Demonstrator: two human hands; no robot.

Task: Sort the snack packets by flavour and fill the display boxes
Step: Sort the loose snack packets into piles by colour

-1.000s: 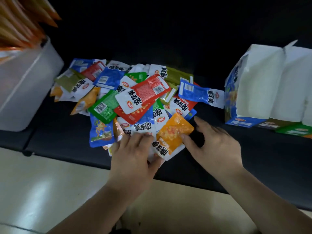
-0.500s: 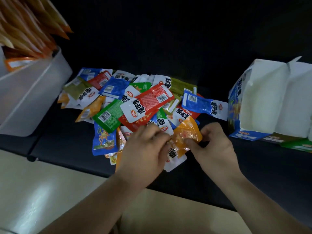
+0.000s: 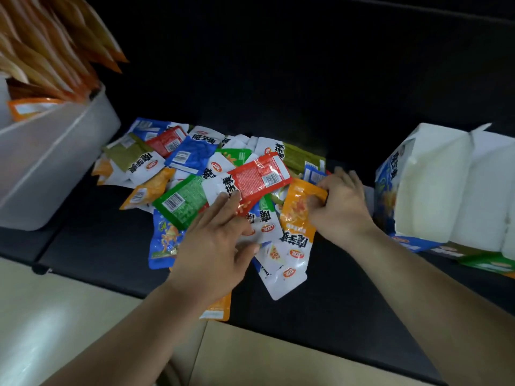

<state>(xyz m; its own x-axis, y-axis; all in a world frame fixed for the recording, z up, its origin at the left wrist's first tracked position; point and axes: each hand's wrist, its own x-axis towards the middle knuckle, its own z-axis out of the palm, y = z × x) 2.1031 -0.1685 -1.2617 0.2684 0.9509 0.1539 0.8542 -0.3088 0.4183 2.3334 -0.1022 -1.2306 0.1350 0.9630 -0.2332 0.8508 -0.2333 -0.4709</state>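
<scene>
Pile [image 3: 189, 190]: a loose heap of mixed packets (red, blue, green, olive, orange and white-backed) at the middle of the dark table [image 3: 97, 240], between the two hands and beyond them.

Left hand [image 3: 214, 246]: fingers spread and nearly straight, lying flat on the near side of the pile. The fingertips touch the lower edge of the red packet [image 3: 259, 176], and the thumb rests by white-backed packets.

Right hand [image 3: 342, 207]: fingers curled round the upper right corner of the orange packet [image 3: 298, 215] – a firm pinch, with the knuckles facing the camera.

Orange packet: tilted, hanging from the right hand's grip down across the right edge of the pile, its white printed end lowest. It sits just right of the left hand's fingers, not touching them.

Red packet: on top of the pile, barcode side up, just left of the right hand.

Spare orange packet [image 3: 220, 307]: at the table's front edge, partly under the left wrist.

Boxes [image 3: 434, 185]: cardboard display boxes standing at the right of the table, just beyond the right hand – white backs turned this way, a blue printed side facing the pile.

Bin [image 3: 47, 168]: pale plastic, at the far left, well apart from both hands, stuffed with upright orange sachets [image 3: 55, 51].

Floor [image 3: 69, 316]: pale, below the table's front edge.
</scene>
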